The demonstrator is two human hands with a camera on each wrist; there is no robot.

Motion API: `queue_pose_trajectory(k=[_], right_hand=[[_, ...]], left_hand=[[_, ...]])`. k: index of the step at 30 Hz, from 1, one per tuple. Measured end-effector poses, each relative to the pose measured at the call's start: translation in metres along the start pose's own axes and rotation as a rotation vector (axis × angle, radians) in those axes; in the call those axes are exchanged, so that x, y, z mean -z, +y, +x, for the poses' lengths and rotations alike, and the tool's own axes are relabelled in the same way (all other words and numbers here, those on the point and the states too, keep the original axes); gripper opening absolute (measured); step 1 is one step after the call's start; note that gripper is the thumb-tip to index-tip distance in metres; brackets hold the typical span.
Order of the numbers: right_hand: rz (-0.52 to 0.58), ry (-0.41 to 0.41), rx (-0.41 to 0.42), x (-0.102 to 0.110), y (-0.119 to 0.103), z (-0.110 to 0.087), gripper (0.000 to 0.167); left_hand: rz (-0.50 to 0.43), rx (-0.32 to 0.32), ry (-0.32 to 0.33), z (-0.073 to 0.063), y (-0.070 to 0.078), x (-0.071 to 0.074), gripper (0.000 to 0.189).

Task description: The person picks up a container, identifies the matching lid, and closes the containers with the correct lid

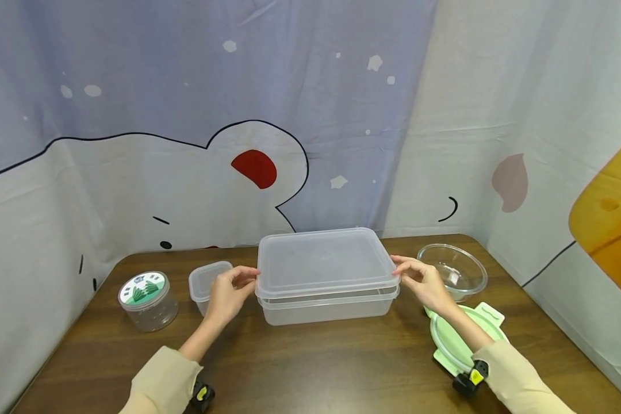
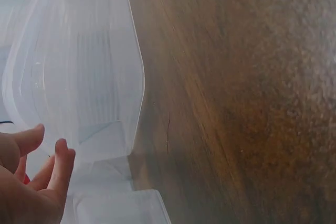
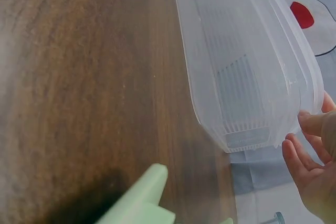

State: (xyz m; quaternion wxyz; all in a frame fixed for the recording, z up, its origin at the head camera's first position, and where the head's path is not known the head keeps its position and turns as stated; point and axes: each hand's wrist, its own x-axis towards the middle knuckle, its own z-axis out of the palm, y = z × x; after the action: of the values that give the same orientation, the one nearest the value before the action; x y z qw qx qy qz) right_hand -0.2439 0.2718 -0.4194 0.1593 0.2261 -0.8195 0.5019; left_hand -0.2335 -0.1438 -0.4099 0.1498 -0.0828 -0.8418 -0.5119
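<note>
A translucent rectangular lid [image 1: 328,260] lies over a large clear plastic storage box [image 1: 326,309], with a narrow gap between them along the front. At the lid's left edge, the fingertips of my left hand [image 1: 232,292] pinch the rim. My right hand [image 1: 425,283] grips the lid's right edge, thumb on the rim and fingers bent beneath. The right wrist view shows this right hand [image 3: 314,156] at the end of the box [image 3: 236,72]. From the left wrist, the left hand [image 2: 37,177] appears at the corner, thumb and fingertips spread apart.
Left of the box stand a small lidded container [image 1: 203,283] and a round clear jar [image 1: 150,313] with a green-and-white top. To the right are a round glass bowl [image 1: 460,270] and a green clip lid [image 1: 450,339], partly under the right forearm. A printed curtain [image 1: 341,115] hangs behind the wooden table [image 1: 310,368].
</note>
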Motion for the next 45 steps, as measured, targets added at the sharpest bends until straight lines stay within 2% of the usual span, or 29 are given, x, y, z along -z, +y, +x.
queue_pose_trajectory(k=[10, 20, 33, 40, 45], right_hand=[[0.018, -0.016, -0.035, 0.001, -0.005, -0.007, 0.008], [0.026, -0.020, -0.033, 0.000, -0.004, -0.011, 0.007], [0.028, -0.015, -0.072, -0.002, -0.006, -0.012, 0.009], [-0.006, -0.012, -0.102, -0.003, -0.009, -0.012, 0.017], [0.038, -0.004, -0.112, -0.005, -0.011, -0.011, 0.017]], left_hand=[[-0.004, 0.026, -0.018, -0.003, 0.002, -0.001, 0.023], [-0.114, 0.074, -0.039, -0.009, 0.005, -0.002, 0.026], [-0.111, 0.089, -0.087, -0.015, 0.002, -0.002, 0.028], [-0.070, 0.119, -0.089, -0.016, 0.000, -0.003, 0.031], [-0.112, 0.128, -0.083, -0.018, 0.003, -0.003, 0.028]])
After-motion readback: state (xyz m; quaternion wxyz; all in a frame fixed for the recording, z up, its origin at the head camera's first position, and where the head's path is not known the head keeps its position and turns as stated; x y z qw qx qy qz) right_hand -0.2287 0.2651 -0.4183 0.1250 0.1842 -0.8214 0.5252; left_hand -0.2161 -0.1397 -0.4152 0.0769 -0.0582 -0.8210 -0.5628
